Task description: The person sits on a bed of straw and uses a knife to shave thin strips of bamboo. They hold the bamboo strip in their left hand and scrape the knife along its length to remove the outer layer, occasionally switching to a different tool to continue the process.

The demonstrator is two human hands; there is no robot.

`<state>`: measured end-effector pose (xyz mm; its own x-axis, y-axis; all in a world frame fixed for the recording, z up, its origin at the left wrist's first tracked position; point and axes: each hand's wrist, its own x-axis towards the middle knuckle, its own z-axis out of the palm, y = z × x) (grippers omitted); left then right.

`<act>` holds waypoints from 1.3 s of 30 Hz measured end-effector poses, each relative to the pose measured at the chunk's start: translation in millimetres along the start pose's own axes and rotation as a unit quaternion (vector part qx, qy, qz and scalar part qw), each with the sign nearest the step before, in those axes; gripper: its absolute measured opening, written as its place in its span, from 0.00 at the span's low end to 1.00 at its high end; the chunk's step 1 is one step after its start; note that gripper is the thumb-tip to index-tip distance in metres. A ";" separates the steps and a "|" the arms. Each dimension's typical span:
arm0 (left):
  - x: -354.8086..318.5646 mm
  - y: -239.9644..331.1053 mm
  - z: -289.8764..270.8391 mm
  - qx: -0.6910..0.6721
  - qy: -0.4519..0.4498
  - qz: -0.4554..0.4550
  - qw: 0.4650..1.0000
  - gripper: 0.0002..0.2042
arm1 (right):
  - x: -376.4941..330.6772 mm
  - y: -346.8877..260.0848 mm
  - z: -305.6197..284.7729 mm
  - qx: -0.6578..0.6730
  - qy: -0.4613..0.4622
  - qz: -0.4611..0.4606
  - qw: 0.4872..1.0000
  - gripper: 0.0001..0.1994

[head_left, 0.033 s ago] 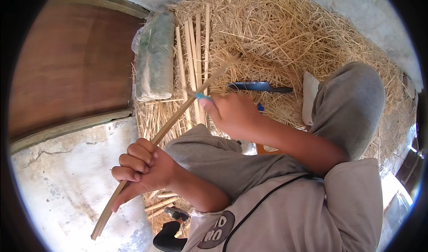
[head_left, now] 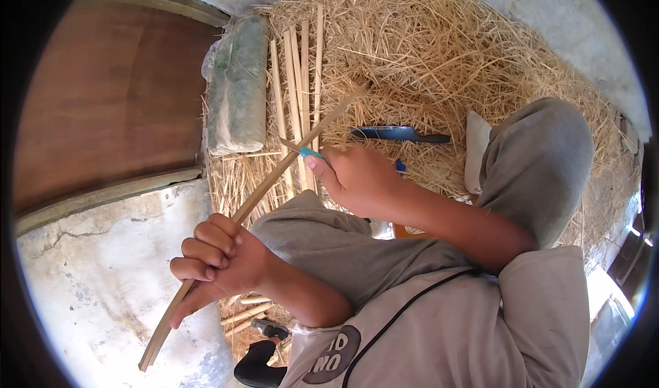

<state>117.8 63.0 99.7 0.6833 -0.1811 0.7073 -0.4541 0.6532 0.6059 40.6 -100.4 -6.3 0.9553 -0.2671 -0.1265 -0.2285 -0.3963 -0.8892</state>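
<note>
Wooden strip [head_left: 266, 187] is slanting beside a bent knee [head_left: 309, 208]; the left hand [head_left: 223, 261] is clasping its lower part, apparently steadying it, while the right hand [head_left: 358, 175] is gripping a blue-handled knife [head_left: 309, 153] across it.

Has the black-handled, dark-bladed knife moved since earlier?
No; the knife lies at the same spot on the yellow straw, right of the long, pale wooden strips.

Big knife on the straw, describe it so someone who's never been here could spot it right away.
Find the wide bed of straw at the top of the view. Just above the right hand, the big knife lies with its black handle toward the right. Its broad, dark blade sets it apart from the small turquoise-handled knife gripped in that hand.
</note>
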 end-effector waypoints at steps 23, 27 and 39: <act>8.5 1.9 -10.0 0.012 0.066 -0.003 0.998 0.38 | 17.7 14.6 -6.9 0.009 -0.038 -0.004 0.999 0.28; 3.3 2.9 -9.0 0.003 0.062 -0.003 0.998 0.38 | -4.9 -15.2 2.2 0.032 -0.026 -0.046 0.998 0.29; 5.5 -0.8 -9.8 0.047 0.118 0.000 0.992 0.38 | 2.5 -13.9 3.1 0.037 -0.026 -0.070 0.997 0.29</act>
<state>127.5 68.7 99.5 0.7931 0.0038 0.6091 -0.4984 0.5790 0.6453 46.8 -92.9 4.4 0.9859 -0.1662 -0.0198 -0.0794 -0.3603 -0.9294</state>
